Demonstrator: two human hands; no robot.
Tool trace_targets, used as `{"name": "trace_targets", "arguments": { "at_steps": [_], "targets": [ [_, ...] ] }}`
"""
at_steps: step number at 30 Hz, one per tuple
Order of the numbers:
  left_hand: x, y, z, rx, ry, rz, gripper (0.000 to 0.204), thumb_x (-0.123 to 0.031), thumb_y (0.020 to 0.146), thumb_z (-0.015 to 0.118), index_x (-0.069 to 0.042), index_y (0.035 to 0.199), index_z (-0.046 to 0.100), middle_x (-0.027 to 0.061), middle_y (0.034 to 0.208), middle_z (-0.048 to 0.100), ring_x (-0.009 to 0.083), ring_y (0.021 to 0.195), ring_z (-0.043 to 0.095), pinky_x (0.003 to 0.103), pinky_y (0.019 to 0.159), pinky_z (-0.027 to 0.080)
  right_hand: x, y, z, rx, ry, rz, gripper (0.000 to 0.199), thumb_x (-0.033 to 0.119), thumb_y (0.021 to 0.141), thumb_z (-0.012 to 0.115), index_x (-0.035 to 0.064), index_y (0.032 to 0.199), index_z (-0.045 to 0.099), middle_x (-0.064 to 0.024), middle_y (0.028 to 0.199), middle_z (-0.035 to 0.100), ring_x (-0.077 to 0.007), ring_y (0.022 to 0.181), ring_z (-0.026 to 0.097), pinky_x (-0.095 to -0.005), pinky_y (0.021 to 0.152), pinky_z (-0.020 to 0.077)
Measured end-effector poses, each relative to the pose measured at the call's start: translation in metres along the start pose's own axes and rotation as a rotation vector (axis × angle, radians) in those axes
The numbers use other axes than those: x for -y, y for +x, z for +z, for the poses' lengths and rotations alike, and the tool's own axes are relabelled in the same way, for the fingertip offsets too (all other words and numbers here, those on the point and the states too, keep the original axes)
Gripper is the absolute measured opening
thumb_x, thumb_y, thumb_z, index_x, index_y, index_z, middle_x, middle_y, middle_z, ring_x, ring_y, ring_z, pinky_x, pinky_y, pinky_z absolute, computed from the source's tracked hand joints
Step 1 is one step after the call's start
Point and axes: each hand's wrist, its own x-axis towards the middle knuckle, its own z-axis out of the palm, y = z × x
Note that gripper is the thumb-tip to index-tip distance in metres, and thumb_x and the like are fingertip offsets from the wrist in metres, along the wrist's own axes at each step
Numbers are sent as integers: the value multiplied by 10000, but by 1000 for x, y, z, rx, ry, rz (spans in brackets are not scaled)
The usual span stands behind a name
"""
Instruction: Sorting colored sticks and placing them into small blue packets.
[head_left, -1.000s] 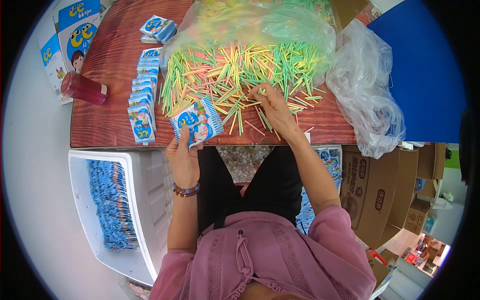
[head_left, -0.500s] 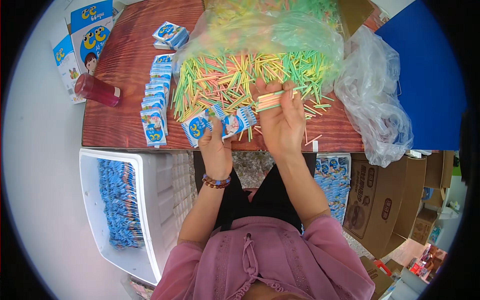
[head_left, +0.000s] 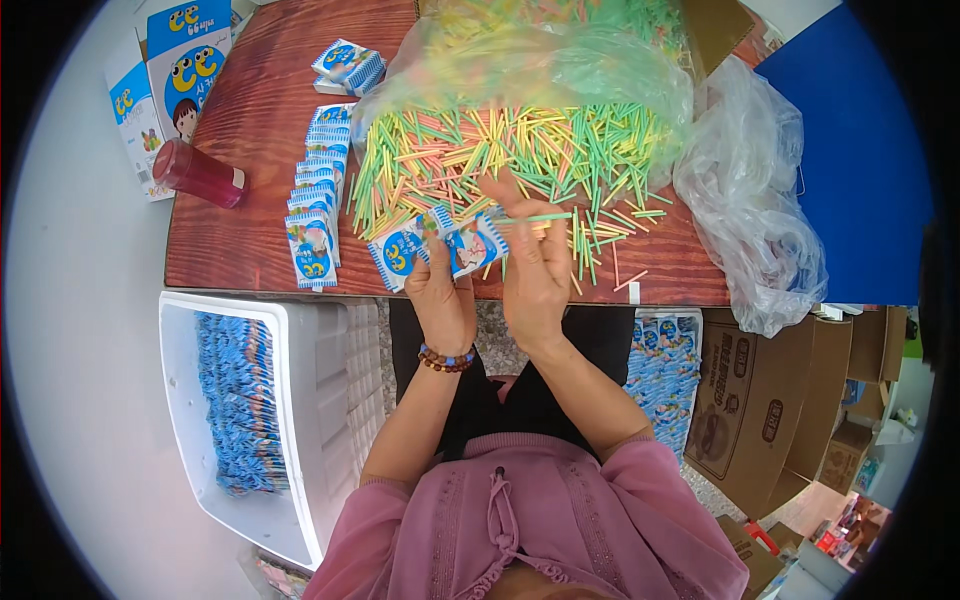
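My left hand (head_left: 440, 298) pinches a blue-and-white packet (head_left: 398, 254) and a second one (head_left: 474, 246) that spreads out to its right. Close beside them, my right hand (head_left: 535, 280) grips a few thin pastel sticks (head_left: 550, 217), green and yellow. Its fingers meet the right end of the second packet; whether the sticks' tips are inside it is hidden. Just beyond both hands lies a large heap of pink, yellow and green sticks (head_left: 440, 165), spilling from a clear plastic bag (head_left: 540, 75).
Left of the heap, packets overlap in a row (head_left: 312, 235) below a small stack (head_left: 348, 66). A red-lidded jar (head_left: 200, 174) stands near printed boxes (head_left: 185, 75). A crumpled clear bag (head_left: 745, 200) hangs over the right edge. Below are a white packet-filled bin (head_left: 300, 350) and a carton (head_left: 740, 400).
My right hand has moved left and toward me, bringing the sticks from over the heap to the packet's right end. My left hand has shifted slightly right, still holding the packets.
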Motion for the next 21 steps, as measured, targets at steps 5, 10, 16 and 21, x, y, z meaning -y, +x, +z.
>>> {"name": "trace_targets", "arguments": {
  "at_steps": [5,10,16,21],
  "targets": [
    [5,3,3,10,-22,-24,208,-192,981,537,-47,1110,613,35,1087,647,127,969,619,308,843,526,-3,6,-10,34,-155,-15,298,145,992,430,27,1252,515,-196,1401,445,-233,1366,333,-386,1110,256],
    [-1,4,3,14,-81,-100,259,-213,987,520,-43,1175,575,64,1137,632,189,1030,619,382,901,522,16,12,-18,152,-515,-14,329,160,990,444,5,1262,544,-139,1364,499,-216,1310,409,-368,1095,290],
    [1,1,-16,97,-103,-79,297,-207,990,512,-28,1224,553,69,1190,616,195,1073,606,399,923,513,66,45,-135,108,-1192,-37,101,38,867,627,3,958,653,-62,890,640,-144,793,593,-271,711,471],
    [2,2,-22,124,-103,-107,280,-176,986,516,-27,1220,558,66,1209,609,179,1089,599,374,941,506,88,56,-163,283,-1616,-7,130,46,796,646,7,919,638,-152,835,612,-306,742,600,-364,656,479]
  ]
}}
